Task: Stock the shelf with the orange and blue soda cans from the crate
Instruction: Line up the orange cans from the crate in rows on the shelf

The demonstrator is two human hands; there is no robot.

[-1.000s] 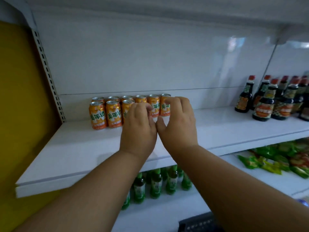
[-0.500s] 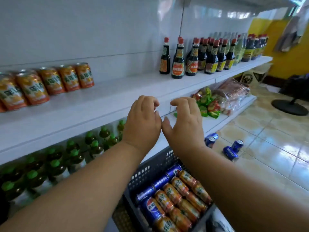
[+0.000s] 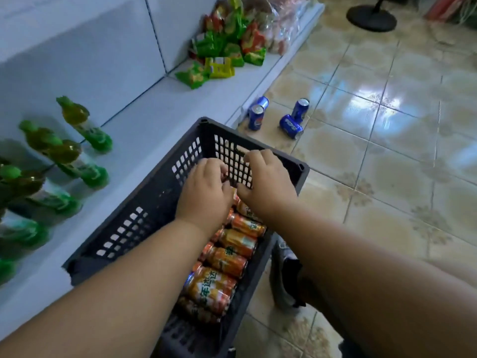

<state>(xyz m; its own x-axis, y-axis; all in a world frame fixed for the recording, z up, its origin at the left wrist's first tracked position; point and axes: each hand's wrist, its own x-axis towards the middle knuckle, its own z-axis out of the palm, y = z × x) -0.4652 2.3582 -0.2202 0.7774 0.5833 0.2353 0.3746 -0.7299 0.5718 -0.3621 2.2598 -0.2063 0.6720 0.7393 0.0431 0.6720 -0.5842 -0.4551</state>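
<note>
Orange soda cans (image 3: pixel 227 259) lying in the crate (image 3: pixel 160 202), both hands (left hand (image 3: pixel 204 192), right hand (image 3: pixel 265 182)) now down from the shelf, fingers curled, grasp unclear, next load pending.

Both hands over a dark slotted crate (image 3: pixel 144 202) at frame centre: left hand (image 3: pixel 204 192) and right hand (image 3: pixel 265 184) side by side, fingers curled, seemingly empty. Below them, orange soda cans (image 3: pixel 227 259) lying inside. Right of the crate, blue soda cans (image 3: pixel 291 117) on tiled floor (image 3: pixel 387 151).
</note>
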